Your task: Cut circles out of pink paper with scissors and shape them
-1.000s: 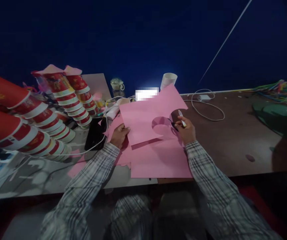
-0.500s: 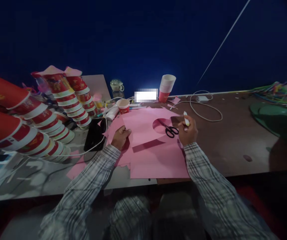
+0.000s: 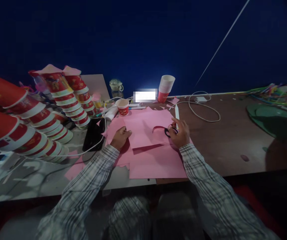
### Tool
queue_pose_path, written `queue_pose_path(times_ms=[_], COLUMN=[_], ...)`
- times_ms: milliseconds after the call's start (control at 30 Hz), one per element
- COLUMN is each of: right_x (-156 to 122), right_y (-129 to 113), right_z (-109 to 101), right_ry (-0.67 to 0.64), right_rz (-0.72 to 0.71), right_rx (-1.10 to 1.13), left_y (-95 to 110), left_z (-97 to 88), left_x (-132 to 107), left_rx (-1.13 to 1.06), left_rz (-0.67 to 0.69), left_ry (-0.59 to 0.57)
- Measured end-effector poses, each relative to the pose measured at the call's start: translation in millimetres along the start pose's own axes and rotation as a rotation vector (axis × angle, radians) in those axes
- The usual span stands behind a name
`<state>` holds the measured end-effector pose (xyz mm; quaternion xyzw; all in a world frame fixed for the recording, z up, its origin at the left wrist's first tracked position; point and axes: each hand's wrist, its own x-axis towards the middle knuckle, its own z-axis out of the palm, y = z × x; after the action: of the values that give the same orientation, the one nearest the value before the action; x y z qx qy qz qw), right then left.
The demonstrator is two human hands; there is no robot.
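Observation:
My left hand (image 3: 120, 138) is closed on the left edge of a pink paper sheet (image 3: 143, 125), thumb on top. This sheet has a curved cutout at its right side and lies over another pink sheet (image 3: 155, 165). At the cutout, my right hand (image 3: 180, 132) has its thumb and fingers at the black handles of the scissors (image 3: 167, 132). The scissors' blades are mostly hidden. A white marker (image 3: 176, 112) points away from me just beyond the right fingers; whether they still touch it is unclear.
Tall stacks of red and white paper cups (image 3: 66, 100) lean at left, near a black phone (image 3: 93, 135). A single paper cup (image 3: 123, 107) and a cup stack (image 3: 166, 88) stand behind the paper. A white cable (image 3: 217, 113) loops at right, before a green object (image 3: 263, 118).
My right hand has moved left and inward from the paper's right side to the scissors. The marker has shifted left and now points away. My left hand stays on the paper.

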<state>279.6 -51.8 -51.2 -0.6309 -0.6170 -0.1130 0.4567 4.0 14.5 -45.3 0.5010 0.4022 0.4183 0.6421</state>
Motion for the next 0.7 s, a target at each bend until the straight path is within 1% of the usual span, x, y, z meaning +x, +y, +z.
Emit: queue_pose_path(times_ms=[100, 233, 333, 433, 533, 600, 700], right_x=[0.5, 6.9, 21.0, 42.9, 68.1, 83.9, 103.0], right_y=[-2.1, -11.1, -17.6, -18.9, -17.5, -18.6, -26.6], right_z=[-0.2, -0.7, 3.2, 14.4, 32.1, 46.5, 69.9], right_ry=[-0.016, -0.112, -0.179, -0.234, -0.309, -0.386, -0.484], right_rz=[-0.028, -0.059, 0.014, 0.102, 0.095, 0.071, -0.011], right_rx=[0.012, 0.108, 0.259, 0.363, 0.297, 0.203, 0.018], left_y=[2.0, -0.7, -3.2, -3.0, -1.5, -1.0, -0.2], left_z=[0.0, -1.7, -2.0, -0.7, 0.1, -0.5, -1.5], left_x=[-0.6, -0.5, -1.0, -2.2, -2.9, -2.6, -1.7], left_rx=[0.067, 0.132, 0.178, 0.17, 0.171, 0.181, 0.197], left_rz=[0.002, 0.034, 0.055, 0.053, 0.038, 0.035, 0.041], left_ry=[0.008, -0.007, 0.002, 0.001, 0.008, 0.016, 0.02])
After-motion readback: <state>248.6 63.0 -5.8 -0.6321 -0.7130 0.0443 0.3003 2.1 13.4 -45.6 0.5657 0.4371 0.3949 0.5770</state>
